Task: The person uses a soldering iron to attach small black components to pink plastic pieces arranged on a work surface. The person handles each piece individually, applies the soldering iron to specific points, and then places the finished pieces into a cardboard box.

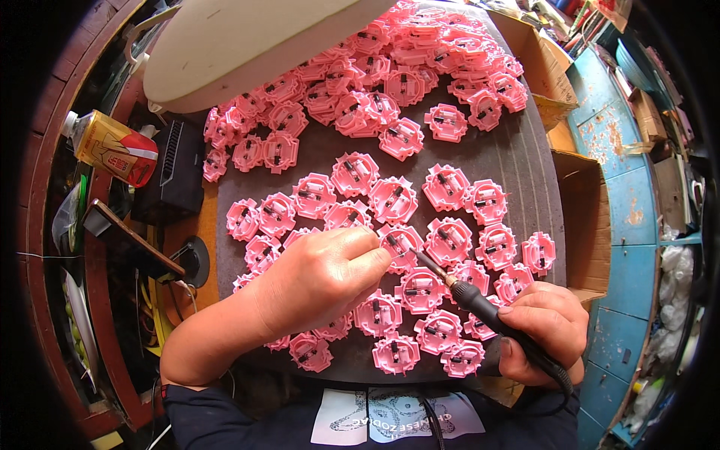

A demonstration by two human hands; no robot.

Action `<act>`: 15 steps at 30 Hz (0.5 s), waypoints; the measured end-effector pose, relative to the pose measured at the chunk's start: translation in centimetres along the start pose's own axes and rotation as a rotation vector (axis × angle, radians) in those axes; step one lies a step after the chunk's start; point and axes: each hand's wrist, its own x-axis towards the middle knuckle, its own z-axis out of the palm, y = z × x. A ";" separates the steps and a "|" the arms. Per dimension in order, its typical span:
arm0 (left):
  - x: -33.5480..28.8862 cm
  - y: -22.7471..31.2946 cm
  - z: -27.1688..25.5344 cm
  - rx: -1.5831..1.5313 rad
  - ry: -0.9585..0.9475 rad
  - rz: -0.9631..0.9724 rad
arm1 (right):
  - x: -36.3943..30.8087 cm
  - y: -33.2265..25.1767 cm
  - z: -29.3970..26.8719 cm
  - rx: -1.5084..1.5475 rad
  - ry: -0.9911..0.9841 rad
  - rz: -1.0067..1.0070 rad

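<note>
My right hand (546,330) grips a soldering iron (475,301) by its black handle, and the cord runs down from under my palm. The iron's tip is at a round pink plastic part (400,246) with small black and whitish pieces inside; whether it touches cannot be told. My left hand (322,266) is closed in a pinch at the left edge of that same part. What its fingers hold, if anything, is hidden. Several like parts lie around both hands, among them one pink part (420,291) just below the tip.
A large heap of pink parts (405,86) covers the far side of the dark work board (517,161). Overhead, a pale lamp-like panel (255,52) juts in. A drink bottle (116,148) and a phone-like slab on a stand (131,238) are at left, cardboard boxes (581,225) at right.
</note>
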 end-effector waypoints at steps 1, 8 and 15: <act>0.0 0.0 0.0 -0.008 0.001 -0.004 | 0.0 0.0 0.0 -0.003 -0.003 -0.001; 0.2 -0.1 0.2 -0.007 0.002 -0.003 | 0.3 0.2 0.1 0.006 0.017 -0.047; 0.3 -0.2 0.4 0.000 0.005 -0.007 | 0.5 0.2 -0.1 0.005 0.002 -0.057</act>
